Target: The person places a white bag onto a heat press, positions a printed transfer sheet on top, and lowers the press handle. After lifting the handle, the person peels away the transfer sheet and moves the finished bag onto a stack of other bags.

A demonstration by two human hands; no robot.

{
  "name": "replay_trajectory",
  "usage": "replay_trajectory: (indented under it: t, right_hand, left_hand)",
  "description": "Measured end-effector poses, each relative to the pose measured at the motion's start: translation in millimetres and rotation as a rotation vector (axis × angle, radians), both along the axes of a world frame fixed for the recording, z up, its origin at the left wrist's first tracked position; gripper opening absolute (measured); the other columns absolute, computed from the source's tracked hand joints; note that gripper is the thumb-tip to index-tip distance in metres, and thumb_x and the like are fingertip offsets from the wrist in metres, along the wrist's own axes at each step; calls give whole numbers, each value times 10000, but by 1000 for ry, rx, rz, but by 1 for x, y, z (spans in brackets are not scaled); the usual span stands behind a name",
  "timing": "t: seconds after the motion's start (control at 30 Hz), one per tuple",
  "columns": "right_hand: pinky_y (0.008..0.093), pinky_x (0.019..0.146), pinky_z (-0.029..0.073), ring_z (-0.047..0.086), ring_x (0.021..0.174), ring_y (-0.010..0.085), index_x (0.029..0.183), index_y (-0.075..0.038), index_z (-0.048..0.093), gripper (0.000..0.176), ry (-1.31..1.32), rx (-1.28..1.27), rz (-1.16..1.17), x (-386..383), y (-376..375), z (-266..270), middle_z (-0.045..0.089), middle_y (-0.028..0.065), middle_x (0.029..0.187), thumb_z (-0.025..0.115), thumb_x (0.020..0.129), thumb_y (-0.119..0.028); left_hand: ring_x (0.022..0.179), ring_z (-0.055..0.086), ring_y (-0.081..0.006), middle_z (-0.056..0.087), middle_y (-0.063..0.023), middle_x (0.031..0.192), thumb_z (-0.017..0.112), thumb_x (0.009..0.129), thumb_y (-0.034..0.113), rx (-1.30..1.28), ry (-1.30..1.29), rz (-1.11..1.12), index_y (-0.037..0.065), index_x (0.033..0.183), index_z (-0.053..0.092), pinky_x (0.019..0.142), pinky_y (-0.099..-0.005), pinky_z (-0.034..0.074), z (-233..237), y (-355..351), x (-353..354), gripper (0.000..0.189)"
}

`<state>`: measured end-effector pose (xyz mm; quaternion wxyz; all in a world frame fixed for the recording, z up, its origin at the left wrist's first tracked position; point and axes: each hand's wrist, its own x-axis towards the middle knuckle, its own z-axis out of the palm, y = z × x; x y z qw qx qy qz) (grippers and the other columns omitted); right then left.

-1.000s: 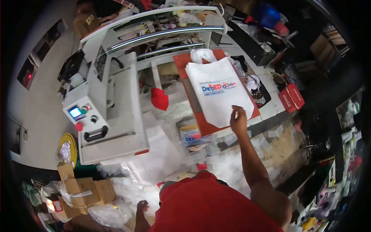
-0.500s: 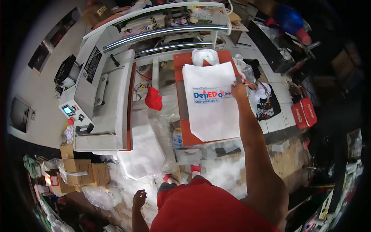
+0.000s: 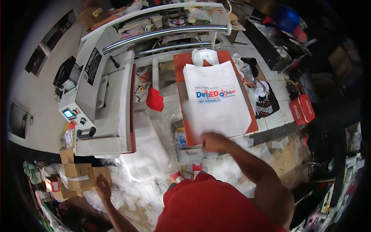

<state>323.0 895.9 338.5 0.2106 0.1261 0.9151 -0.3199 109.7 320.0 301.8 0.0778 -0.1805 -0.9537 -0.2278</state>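
Observation:
A white bag [image 3: 220,114] printed with blue and red lettering lies flat on the red-edged platen [image 3: 250,116] of the heat press. My right hand [image 3: 213,142] is at the bag's lower front edge, blurred, with its fingers too smeared to read. My left hand [image 3: 103,187] hangs low on the left, near the cardboard boxes, touching nothing that I can make out; its fingers are small and unclear. The press's control box [image 3: 83,100] with a lit screen stands left of the platen.
White sheets [image 3: 143,154] lie in a stack below the press frame. A red cloth [image 3: 154,99] hangs on the frame. Cardboard boxes [image 3: 79,170] stand lower left. A red cooler bag [image 3: 302,109] is at right. Another person [image 3: 94,15] is at upper left.
My right hand has moved from the bag's right edge down to its lower front edge. My left hand has swung left and up. The bag's lower left part now looks blurred.

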Motion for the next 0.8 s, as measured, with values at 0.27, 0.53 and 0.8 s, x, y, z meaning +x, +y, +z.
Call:
replay_trajectory:
  t: [0.27, 0.53, 0.8]
  right_hand:
    - [383, 768, 531, 682, 876, 287, 1043, -13, 620, 393, 86, -242, -173, 64, -56, -3, 702, 148, 960, 678, 860, -357]
    - [357, 699, 536, 681, 799, 233, 941, -23, 647, 217, 388, 65, -821, 109, -25, -10, 700, 126, 869, 708, 854, -213]
    - [406, 801, 507, 607, 917, 329, 1005, -4, 585, 234, 853, 513, -685, 59, 8, -71, 616, 169, 981, 696, 801, -34]
  left_hand:
    - [726, 584, -289, 591, -130, 908, 730, 844, 173, 166, 245, -57, 21, 1044, 620, 670, -392, 483, 64, 103, -125, 275]
    - [726, 613, -315, 628, -147, 807, 695, 826, 116, 224, 282, -99, 13, 826, 641, 675, -417, 488, 35, 88, -169, 116]
    - [772, 631, -285, 656, -134, 881, 759, 803, 132, 265, 358, -93, 21, 985, 660, 689, -362, 506, 83, 71, -133, 235]
